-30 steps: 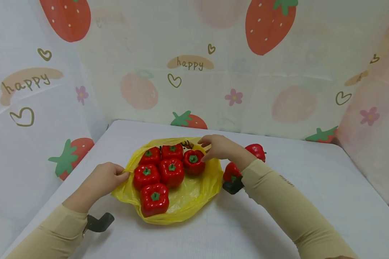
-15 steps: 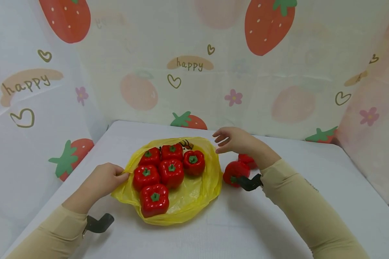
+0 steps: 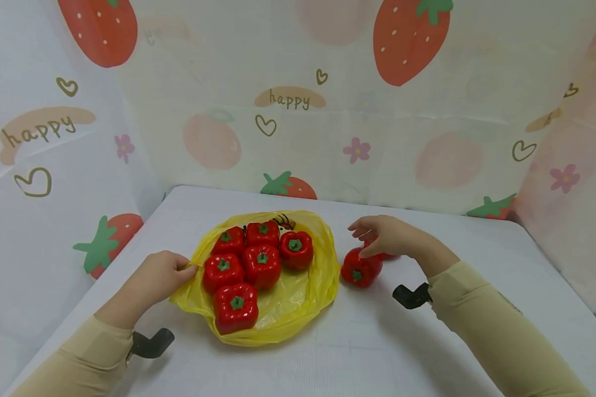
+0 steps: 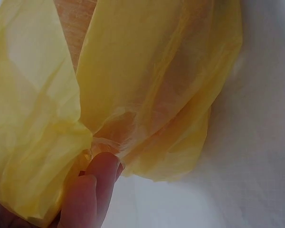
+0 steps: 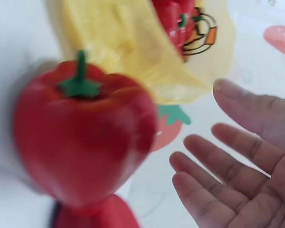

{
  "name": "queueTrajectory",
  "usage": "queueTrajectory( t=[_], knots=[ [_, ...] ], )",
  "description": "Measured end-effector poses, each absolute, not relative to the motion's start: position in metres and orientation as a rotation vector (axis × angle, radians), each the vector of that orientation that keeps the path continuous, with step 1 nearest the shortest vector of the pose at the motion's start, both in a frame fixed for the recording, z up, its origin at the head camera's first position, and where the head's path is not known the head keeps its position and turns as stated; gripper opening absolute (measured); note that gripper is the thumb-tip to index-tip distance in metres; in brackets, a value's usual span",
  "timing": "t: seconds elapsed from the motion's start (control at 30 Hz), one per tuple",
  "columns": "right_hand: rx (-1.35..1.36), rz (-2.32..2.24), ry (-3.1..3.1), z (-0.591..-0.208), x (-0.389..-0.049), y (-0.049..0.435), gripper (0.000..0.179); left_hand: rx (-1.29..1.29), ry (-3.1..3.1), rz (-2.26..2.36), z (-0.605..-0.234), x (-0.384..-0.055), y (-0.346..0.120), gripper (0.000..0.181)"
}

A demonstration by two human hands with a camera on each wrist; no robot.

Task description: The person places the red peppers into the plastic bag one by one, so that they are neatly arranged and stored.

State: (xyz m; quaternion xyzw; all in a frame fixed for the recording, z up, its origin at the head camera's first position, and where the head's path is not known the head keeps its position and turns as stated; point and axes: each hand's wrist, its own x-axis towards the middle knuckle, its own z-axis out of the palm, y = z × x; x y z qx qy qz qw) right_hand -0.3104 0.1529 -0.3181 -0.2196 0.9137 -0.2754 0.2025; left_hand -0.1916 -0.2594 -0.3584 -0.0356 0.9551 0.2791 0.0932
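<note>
My left hand (image 3: 160,274) pinches the left rim of a yellow plastic bag (image 3: 288,309); the left wrist view shows thumb and finger closed on the thin film (image 4: 147,71). Several red bell peppers, one of them a pepper (image 3: 235,307) at the front, sit inside the spread bag, green stems up. Above and beside a loose red bell pepper (image 3: 360,269), right of the bag, hovers my right hand (image 3: 394,237). In the right wrist view its fingers (image 5: 228,173) are spread and hold nothing, apart from that pepper (image 5: 85,137). Another loose pepper (image 3: 390,256) lies mostly hidden behind the hand.
A white table (image 3: 328,358) carries everything. Printed cloth walls (image 3: 298,143) stand behind it and at both sides. Black wrist mounts (image 3: 151,343) stick out from both sleeves.
My right hand has drawn back from the bag's rim to the right, rising and then lowering over the loose pepper. My left hand keeps its pinch on the bag.
</note>
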Motion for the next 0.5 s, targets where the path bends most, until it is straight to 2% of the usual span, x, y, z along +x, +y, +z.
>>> queueTrajectory(
  t=[0.5],
  knots=[
    [-0.706,-0.53,2.537,-0.335,-0.304,0.17,0.06,-0.096,2.842,0.833,-0.361,-0.192,-0.262,0.029]
  ],
)
